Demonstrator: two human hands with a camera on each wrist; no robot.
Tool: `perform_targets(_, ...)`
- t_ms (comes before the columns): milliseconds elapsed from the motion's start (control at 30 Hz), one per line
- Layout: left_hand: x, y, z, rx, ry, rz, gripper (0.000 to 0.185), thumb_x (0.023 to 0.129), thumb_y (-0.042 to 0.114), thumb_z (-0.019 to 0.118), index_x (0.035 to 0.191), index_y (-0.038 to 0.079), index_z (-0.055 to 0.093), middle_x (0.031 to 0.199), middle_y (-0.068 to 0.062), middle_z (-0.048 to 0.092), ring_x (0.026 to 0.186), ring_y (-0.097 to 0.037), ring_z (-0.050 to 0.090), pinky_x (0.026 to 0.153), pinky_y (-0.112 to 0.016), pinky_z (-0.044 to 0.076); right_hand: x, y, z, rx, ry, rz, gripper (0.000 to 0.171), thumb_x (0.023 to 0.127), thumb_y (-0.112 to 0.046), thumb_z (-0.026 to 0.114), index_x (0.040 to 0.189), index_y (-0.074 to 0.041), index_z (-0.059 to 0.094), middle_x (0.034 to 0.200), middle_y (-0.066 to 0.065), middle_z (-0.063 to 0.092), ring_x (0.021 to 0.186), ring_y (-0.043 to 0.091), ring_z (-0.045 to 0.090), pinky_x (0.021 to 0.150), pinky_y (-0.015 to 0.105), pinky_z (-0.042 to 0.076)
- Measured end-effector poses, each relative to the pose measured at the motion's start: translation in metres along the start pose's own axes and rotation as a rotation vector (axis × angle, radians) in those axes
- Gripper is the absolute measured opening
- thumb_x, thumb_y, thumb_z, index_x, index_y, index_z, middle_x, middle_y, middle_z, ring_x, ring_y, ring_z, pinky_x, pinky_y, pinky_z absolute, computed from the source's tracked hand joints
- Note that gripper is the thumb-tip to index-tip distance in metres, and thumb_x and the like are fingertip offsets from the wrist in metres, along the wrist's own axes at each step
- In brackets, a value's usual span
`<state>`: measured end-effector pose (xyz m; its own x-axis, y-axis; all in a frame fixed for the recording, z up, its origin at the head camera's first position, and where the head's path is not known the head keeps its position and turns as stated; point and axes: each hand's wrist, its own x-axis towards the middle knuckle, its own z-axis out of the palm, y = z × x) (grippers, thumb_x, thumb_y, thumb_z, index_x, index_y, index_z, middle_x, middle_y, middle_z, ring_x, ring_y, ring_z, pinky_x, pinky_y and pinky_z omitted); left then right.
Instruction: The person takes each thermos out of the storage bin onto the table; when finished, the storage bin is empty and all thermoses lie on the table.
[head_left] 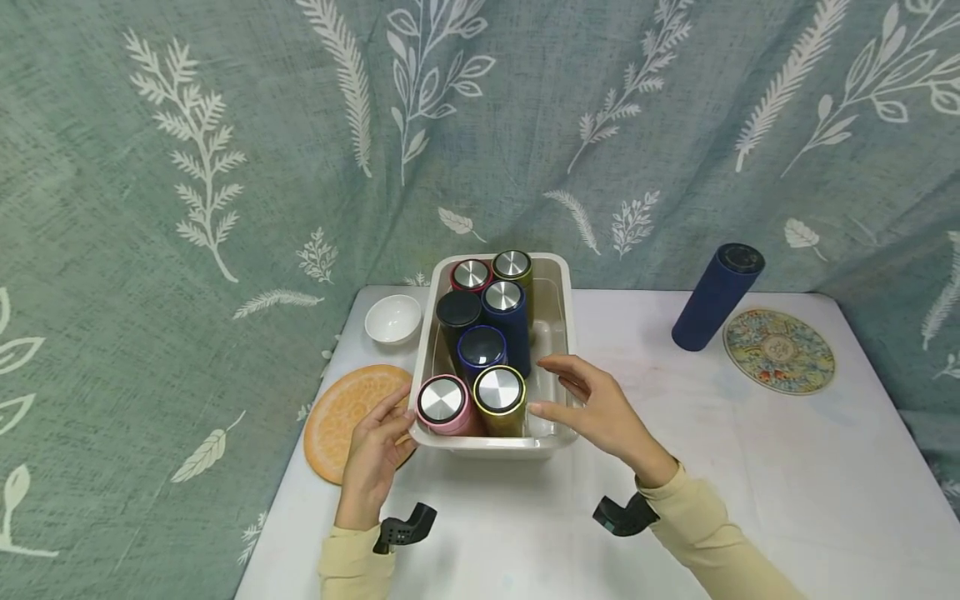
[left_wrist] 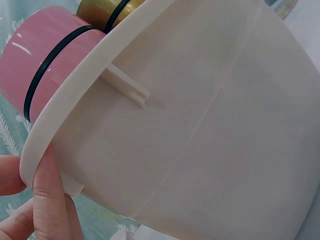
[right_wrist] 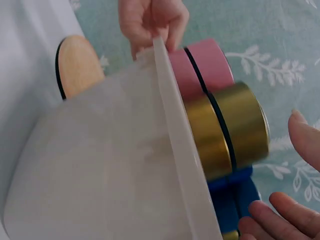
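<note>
A pale plastic bin point(head_left: 564, 304) holds several thermos bottles standing with their lids up. My left hand point(head_left: 372, 442) pinches the bin's near-left rim; in the left wrist view a finger point(left_wrist: 50, 195) lies under the lip. Beside that corner stands the pink bottle point(head_left: 444, 402), with a gold bottle point(head_left: 500, 396) to its right. Over the bin's right side hovers my right hand point(head_left: 603, 408), thumb and fingers apart, close to the gold bottle and holding nothing. Behind are dark blue bottles point(head_left: 506, 312), a black bottle point(head_left: 459, 312), a red one point(head_left: 471, 275) and another gold-green one point(head_left: 513, 265).
A separate dark blue bottle point(head_left: 716, 298) stands at the table's back right, next to a round patterned mat point(head_left: 780, 352). Left of the bin are a white bowl point(head_left: 393, 319) and an orange-slice mat point(head_left: 337, 425). A green leaf-print cloth point(head_left: 525, 150) hangs behind.
</note>
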<state>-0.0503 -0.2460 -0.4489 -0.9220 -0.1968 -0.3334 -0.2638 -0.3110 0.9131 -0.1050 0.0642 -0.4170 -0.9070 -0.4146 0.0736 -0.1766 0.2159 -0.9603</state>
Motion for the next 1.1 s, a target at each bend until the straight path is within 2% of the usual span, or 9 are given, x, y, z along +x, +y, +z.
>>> perform_targets(200, 0.000, 0.000, -0.001, -0.008, 0.002, 0.005, 0.051, 0.097, 0.001, 0.057, 0.147, 0.003, 0.047, 0.089, 0.006, 0.061, 0.081, -0.006, 0.067, 0.070, -0.021, 0.058, 0.001, -0.002, 0.014, 0.025, -0.032, -0.011, 0.066, 0.082, -0.022, 0.084, 0.140, -0.011, 0.055, 0.144, 0.011, 0.058, 0.139, 0.029, 0.051, 0.118, 0.042, 0.040)
perform_targets(600, 0.000, 0.000, -0.001, -0.005, -0.004, 0.003, 0.052, 0.097, 0.001, 0.057, 0.148, 0.003, 0.046, 0.087, 0.007, 0.064, 0.080, -0.005, 0.066, 0.069, -0.020, 0.057, 0.008, -0.003, 0.027, 0.011, -0.070, -0.012, 0.075, 0.076, -0.021, 0.089, 0.141, -0.010, 0.053, 0.143, 0.009, 0.058, 0.138, 0.028, 0.053, 0.117, 0.041, 0.041)
perform_targets(933, 0.002, 0.000, 0.001, -0.002, -0.015, 0.000, 0.053, 0.098, 0.001, 0.055, 0.150, 0.004, 0.043, 0.086, 0.008, 0.062, 0.079, -0.004, 0.066, 0.068, -0.019, 0.057, 0.016, -0.004, 0.037, 0.030, -0.047, -0.022, 0.076, 0.073, -0.016, 0.091, 0.139, -0.008, 0.054, 0.139, 0.010, 0.060, 0.133, 0.027, 0.058, 0.114, 0.035, 0.044)
perform_targets(1100, 0.001, 0.000, 0.000, -0.003, -0.017, 0.001, 0.053, 0.098, 0.001, 0.054, 0.150, 0.004, 0.043, 0.087, 0.008, 0.064, 0.080, -0.005, 0.066, 0.069, -0.019, 0.057, 0.016, -0.005, 0.040, 0.046, -0.047, -0.007, 0.079, 0.071, -0.013, 0.092, 0.139, -0.008, 0.053, 0.138, 0.010, 0.059, 0.133, 0.028, 0.058, 0.114, 0.035, 0.044)
